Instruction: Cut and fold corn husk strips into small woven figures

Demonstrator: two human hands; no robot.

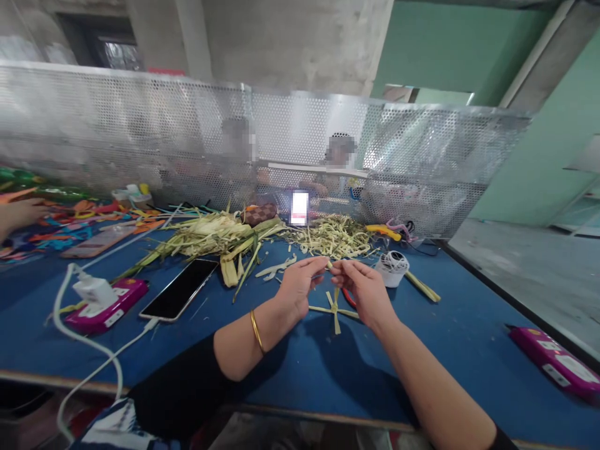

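My left hand (pixel 300 284), with a gold bangle on its wrist, pinches a small pale plant strip (pixel 329 265) between thumb and fingers. From the other side my right hand (pixel 364 289) closes its fingertips on the same strip, so the two hands nearly meet. Just below them, on the blue table (pixel 290 381), lies a cross-shaped piece (pixel 335 309) of flat yellow-green strips. A red curved handle (pixel 347 297) shows beside it, partly covered by my right hand. Curled strip scraps (pixel 335 237) are heaped behind my hands.
Pale leaves and husks (pixel 210 234) are piled left of centre. A phone (pixel 180 290) on a white cable lies near a purple power strip (pixel 107 306); another power strip (pixel 555 362) is far right. A white tub (pixel 392 270) stands right. A perforated screen (pixel 300 134) closes the back; another person's hand (pixel 21 215) is far left.
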